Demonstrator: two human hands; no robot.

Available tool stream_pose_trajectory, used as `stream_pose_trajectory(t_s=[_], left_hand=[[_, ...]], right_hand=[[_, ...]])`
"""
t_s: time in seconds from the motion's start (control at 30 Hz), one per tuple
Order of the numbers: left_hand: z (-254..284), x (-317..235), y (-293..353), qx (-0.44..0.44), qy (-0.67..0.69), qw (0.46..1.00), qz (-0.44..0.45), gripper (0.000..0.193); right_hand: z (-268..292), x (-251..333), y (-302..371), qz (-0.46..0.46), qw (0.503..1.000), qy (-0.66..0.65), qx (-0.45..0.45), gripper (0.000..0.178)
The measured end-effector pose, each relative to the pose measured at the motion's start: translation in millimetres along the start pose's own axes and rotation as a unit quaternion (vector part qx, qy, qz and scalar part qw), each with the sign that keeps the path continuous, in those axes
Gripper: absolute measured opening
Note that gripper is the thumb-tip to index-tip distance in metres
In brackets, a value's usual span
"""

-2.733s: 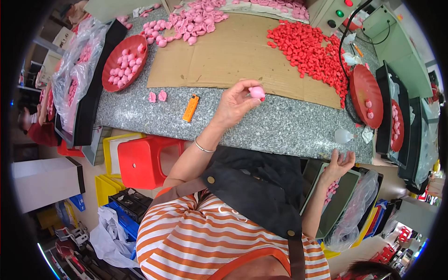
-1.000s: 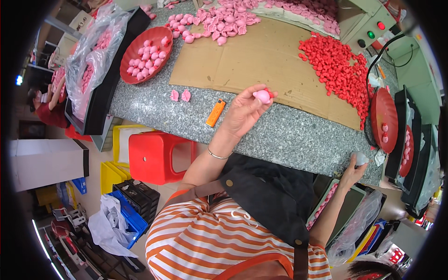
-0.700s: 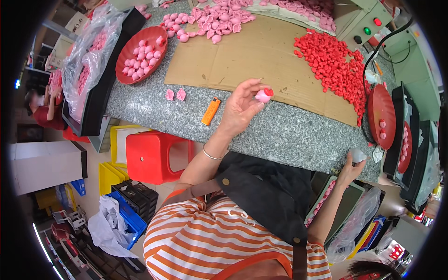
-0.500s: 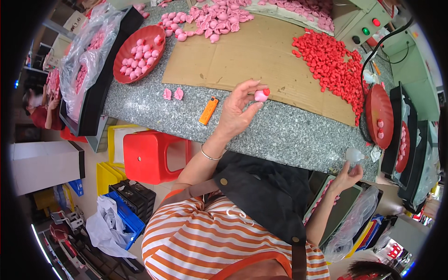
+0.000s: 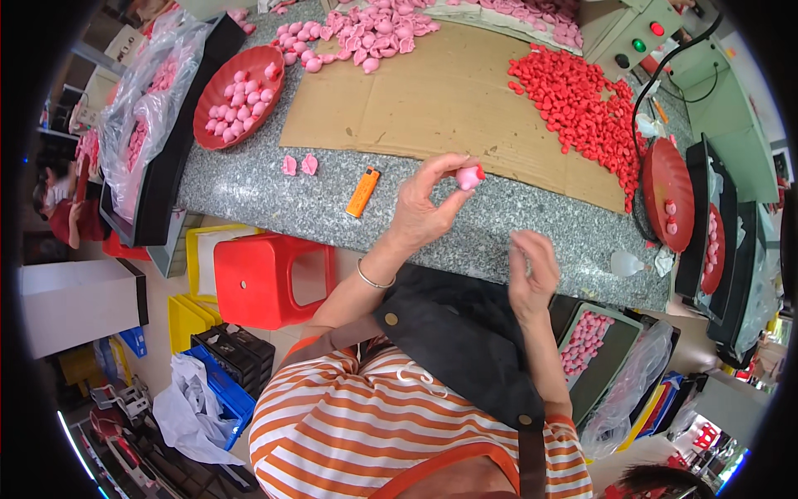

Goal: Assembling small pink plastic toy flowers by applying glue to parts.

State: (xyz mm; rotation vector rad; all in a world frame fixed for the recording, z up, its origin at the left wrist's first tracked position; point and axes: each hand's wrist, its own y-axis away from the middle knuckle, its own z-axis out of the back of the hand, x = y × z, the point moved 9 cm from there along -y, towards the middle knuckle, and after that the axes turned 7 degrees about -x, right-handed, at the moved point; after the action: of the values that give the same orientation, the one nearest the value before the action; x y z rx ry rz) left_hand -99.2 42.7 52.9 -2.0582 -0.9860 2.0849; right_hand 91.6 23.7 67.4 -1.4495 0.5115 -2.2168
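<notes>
My left hand (image 5: pixel 422 204) pinches a small pink ball-shaped piece (image 5: pixel 468 178) with a red part on its side, above the front of the grey speckled table (image 5: pixel 283 200). A little to the right, my right hand (image 5: pixel 534 279) is raised over the table's front edge, fingers parted and slightly blurred, with nothing visible in it. At the table's right end lies a translucent bulb-shaped bottle (image 5: pixel 627 264), beside a crumpled white tissue (image 5: pixel 663 260). An orange lighter (image 5: pixel 362 192) and two pink petal-like pieces (image 5: pixel 299 165) lie left of my left hand.
A cardboard sheet (image 5: pixel 399 100) bears heaps of pink pieces (image 5: pixel 378 33) and small red pieces (image 5: pixel 573 108). Red dishes stand left (image 5: pixel 204 125) and right (image 5: pixel 669 183). Black trays flank the table, and a red stool (image 5: pixel 258 281) stands in front. Another person (image 5: pixel 66 208) is at far left.
My right hand has left the bottle, which now lies on the table, and moved left toward my left hand. My left hand still holds the pink ball, slightly turned.
</notes>
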Motion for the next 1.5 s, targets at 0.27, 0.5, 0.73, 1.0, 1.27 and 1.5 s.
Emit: stream_pose_trajectory(t_s=[0.27, 0.5, 0.73, 1.0, 1.27, 1.5], left_hand=[[2, -26, 3, 0.005, -0.097, 0.985, -0.142, 0.041], [11, 3, 0, -0.027, 0.129, 0.991, 0.039, 0.037], [-3, 37, 7, 0.016, 0.379, 0.895, 0.237, 0.043], [4, 44, 5, -0.005, 0.471, 0.844, 0.258, 0.045], [7, 51, 3, -0.019, 0.551, 0.786, 0.281, 0.037], [9, 45, 3, -0.031, 0.579, 0.759, 0.295, 0.036]], right_hand=[[-52, 32, -36, 0.121, 0.991, -0.032, 0.05, 0.038], [-41, 5, -20, 0.041, 0.998, -0.01, 0.044, 0.029], [-12, -25, -9, -0.058, 0.998, -0.011, -0.009, 0.016], [58, -44, 42, -0.082, 0.984, 0.074, -0.138, 0.015], [156, -84, 98, -0.197, 0.91, 0.16, -0.326, 0.036], [182, -117, 80, -0.221, 0.915, 0.172, -0.291, 0.064]])
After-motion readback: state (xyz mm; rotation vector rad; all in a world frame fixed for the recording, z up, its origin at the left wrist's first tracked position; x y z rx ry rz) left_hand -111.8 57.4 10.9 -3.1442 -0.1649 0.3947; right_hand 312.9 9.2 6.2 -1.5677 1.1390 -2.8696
